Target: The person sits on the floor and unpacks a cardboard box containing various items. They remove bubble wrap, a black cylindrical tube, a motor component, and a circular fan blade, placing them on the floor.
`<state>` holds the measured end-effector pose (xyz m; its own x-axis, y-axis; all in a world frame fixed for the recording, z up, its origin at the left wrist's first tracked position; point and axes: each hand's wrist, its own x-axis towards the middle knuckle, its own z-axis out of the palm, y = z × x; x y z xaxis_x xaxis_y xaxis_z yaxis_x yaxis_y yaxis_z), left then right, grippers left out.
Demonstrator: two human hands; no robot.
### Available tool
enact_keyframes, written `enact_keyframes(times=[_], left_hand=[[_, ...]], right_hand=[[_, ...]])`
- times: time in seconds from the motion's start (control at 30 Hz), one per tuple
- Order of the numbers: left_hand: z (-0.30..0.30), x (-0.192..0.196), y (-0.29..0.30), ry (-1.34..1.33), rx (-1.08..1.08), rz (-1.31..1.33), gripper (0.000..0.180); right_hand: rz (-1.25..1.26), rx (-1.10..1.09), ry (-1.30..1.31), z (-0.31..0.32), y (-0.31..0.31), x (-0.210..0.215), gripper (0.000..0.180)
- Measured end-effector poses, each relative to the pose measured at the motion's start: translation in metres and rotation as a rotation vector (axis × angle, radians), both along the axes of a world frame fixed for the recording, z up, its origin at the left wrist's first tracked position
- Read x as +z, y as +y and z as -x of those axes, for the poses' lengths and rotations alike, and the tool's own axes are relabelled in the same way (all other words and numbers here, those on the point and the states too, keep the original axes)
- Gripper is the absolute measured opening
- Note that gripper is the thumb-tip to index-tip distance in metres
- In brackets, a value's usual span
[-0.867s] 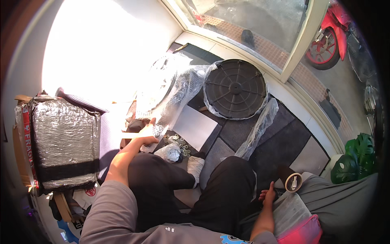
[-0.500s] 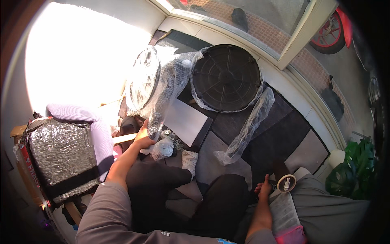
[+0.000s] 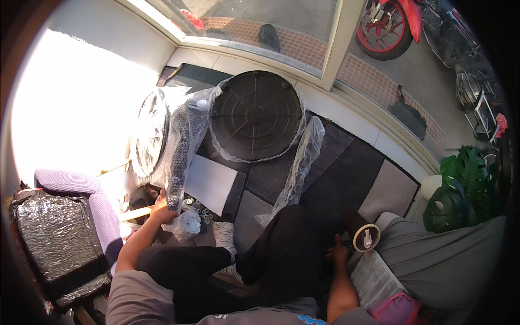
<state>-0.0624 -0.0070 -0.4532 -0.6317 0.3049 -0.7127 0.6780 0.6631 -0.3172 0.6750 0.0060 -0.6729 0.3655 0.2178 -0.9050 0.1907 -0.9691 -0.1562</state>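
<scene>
- The left hand (image 3: 161, 208) grips the lower end of a roll of bubble wrap (image 3: 181, 146), fingers closed on the plastic; the roll stands tilted, running up toward twelve o'clock from the hand.
- The right hand (image 3: 338, 253) rests low beside the knee, just at nine o'clock of a roll of tape (image 3: 366, 237); whether it is open or holding anything I cannot tell — it lies in shadow.
- At eleven o'clock of the left hand a round disc (image 3: 150, 132) stands on edge, already covered in clear plastic and touching the bubble wrap.
- At one o'clock of that hand a second, dark round disc (image 3: 255, 115) lies flat in a loose plastic sleeve — covered, but by my judgement not yet padded or taped.
- A long strip of clear plastic (image 3: 300, 162) trails from that disc down toward the knee, loose and unused.
- A white flat panel (image 3: 210, 183) lies bare between the discs and the legs; no wrapping on it.
- A small plastic bag (image 3: 187, 223) sits just at four o'clock of the left hand.
- Far at nine o'clock a bundle (image 3: 57, 238) is fully wrapped and banded — finished, it seems.
- Judged so: one piece packed, two partly covered, taping left.
</scene>
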Motion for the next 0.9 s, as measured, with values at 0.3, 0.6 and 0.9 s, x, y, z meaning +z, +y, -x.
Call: enact_keyframes(times=[0.3,0.6,0.9], left_hand=[[-0.047,-0.008,0.041,-0.142,-0.835,0.240,0.039],[-0.157,-0.050,-0.141,-0.552,-0.206,0.020,0.120],[-0.164,-0.020,-0.170,-0.682,-0.467,-0.226,0.094]], right_hand=[[-0.083,0.111,-0.056,0.002,0.007,0.007,0.095],[-0.327,-0.009,0.152,-0.015,0.012,-0.037,0.084],[-0.465,0.192,0.162,0.070,0.038,-0.034,0.078]])
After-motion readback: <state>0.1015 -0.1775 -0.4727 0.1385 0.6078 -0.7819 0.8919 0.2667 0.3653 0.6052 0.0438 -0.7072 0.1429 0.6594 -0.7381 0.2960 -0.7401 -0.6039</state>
